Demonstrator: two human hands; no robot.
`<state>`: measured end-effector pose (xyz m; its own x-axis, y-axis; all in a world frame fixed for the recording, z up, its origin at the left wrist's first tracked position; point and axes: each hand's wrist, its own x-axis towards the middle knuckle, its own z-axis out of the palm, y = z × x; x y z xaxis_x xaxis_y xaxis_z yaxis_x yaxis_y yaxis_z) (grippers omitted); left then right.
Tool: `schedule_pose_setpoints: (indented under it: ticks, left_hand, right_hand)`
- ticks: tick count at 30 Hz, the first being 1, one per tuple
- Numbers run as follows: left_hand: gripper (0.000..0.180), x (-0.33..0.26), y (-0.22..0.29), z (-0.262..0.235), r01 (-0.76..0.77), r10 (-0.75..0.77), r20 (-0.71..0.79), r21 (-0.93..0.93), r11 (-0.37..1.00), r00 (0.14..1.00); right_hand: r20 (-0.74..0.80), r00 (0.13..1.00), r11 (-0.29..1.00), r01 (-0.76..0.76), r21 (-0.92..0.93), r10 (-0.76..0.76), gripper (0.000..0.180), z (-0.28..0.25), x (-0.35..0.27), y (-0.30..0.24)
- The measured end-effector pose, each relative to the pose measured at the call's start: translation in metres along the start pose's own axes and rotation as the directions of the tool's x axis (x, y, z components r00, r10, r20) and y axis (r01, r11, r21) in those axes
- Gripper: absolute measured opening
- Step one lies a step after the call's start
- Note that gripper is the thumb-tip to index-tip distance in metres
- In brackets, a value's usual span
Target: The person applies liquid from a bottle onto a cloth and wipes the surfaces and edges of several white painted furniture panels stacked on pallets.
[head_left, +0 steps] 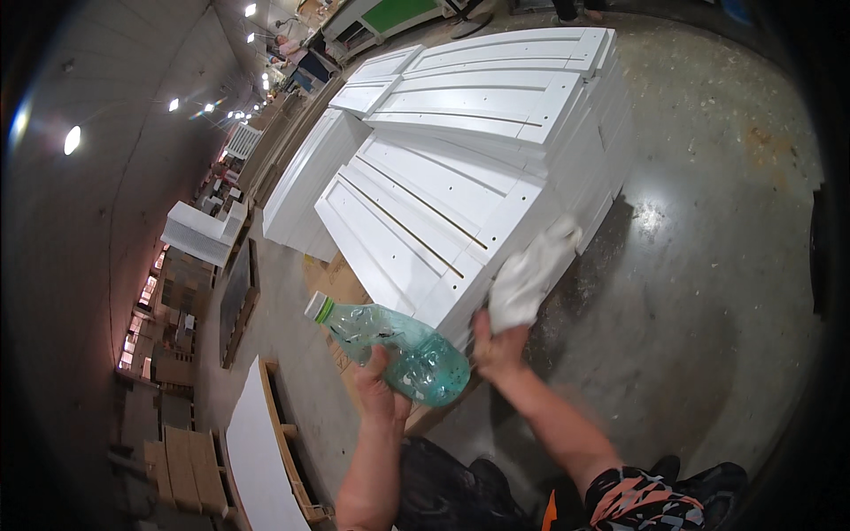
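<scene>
While the left hand (382,388) wraps round one green see-through plastic bottle (425,358), the right (501,352) has fingers curled on one white cloth (527,281), motion-blurred. Bottle: held tilted in front of the nearest white panel stack (425,221), one white cap (316,306) on; can't tell liquid level. Cloth: at that stack's side; can't tell if touching. Lower left: one white board (261,456) beside a wooden pallet (285,434).
</scene>
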<state>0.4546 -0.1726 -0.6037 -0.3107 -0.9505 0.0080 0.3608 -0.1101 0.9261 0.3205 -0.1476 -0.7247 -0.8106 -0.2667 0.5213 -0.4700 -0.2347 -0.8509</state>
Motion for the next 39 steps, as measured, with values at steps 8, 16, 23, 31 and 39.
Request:
schedule_pose_setpoints:
  ticks: [8, 16, 23, 31, 39]
  left_hand:
    - [0.044, 0.0, -0.006, -0.011, 0.008, -0.009, -0.033, -0.02, 1.0, 0.999]
    - [0.042, 0.005, -0.002, -0.024, -0.011, 0.011, 0.0, 0.015, 1.0, 1.0]
    - [0.043, 0.001, 0.004, -0.018, -0.014, 0.013, 0.035, 0.015, 1.0, 0.999]
    - [0.047, -0.005, 0.001, -0.004, 0.04, -0.043, 0.064, 0.049, 0.998, 0.997]
    - [0.049, -0.002, 0.001, -0.005, 0.027, -0.035, 0.095, 0.078, 0.997, 0.995]
  right_hand:
    - [0.288, 0.939, 0.976, -0.211, 0.051, 0.188, 0.028, -0.019, 0.01, 0.006]
    - [0.47, 0.787, 0.909, -0.408, -0.088, 0.399, 0.039, -0.027, 0.057, 0.011]
    - [0.252, 0.926, 0.959, 0.283, 0.028, -0.281, 0.048, -0.024, 0.043, 0.005]
    - [0.105, 0.994, 0.997, 0.005, 0.072, -0.013, 0.054, -0.03, 0.088, 0.021]
    - [0.411, 0.902, 0.989, -0.086, -0.124, 0.13, 0.056, -0.039, 0.112, 0.033]
